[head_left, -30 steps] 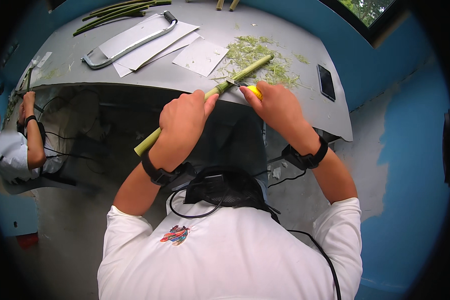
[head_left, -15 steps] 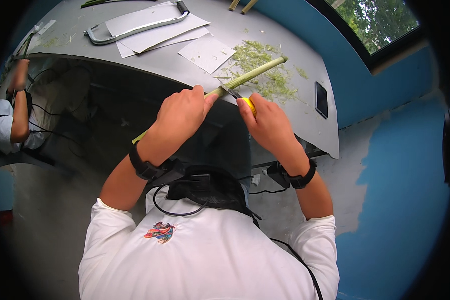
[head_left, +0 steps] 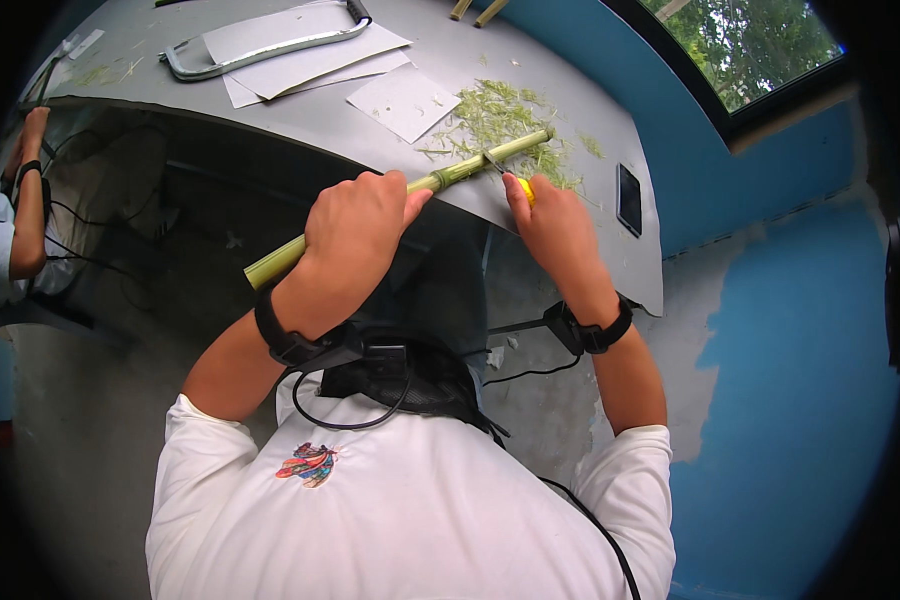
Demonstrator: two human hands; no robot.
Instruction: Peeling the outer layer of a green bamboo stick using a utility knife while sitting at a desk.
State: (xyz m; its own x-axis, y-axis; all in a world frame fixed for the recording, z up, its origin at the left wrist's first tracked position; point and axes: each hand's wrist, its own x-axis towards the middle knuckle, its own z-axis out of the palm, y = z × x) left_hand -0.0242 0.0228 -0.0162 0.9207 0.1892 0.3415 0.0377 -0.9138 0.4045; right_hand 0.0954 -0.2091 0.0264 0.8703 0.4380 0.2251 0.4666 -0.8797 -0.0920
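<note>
A green bamboo stick (head_left: 453,172) slants across the table's front edge, its far end over the shavings and its near end beside my left forearm. My left hand (head_left: 358,222) is wrapped round its middle. In my right hand (head_left: 553,222) is a knife (head_left: 526,188) with a yellow handle; the blade meets the stick between my left hand and the far end. Pale green shavings (head_left: 505,110) lie under and around the far end. The fingers of both hands are partly hidden behind their backs.
On the grey table (head_left: 300,130) lie a hacksaw (head_left: 260,58), white paper sheets (head_left: 400,103) and a phone (head_left: 629,200) near the right edge. Two short sticks (head_left: 478,12) are at the back. Another person (head_left: 32,215) sits at the left. A blue wall bounds the right.
My right hand and the knife have moved away along the stick, toward its far end. The stick has shifted, showing more of its near end beside my left forearm.
</note>
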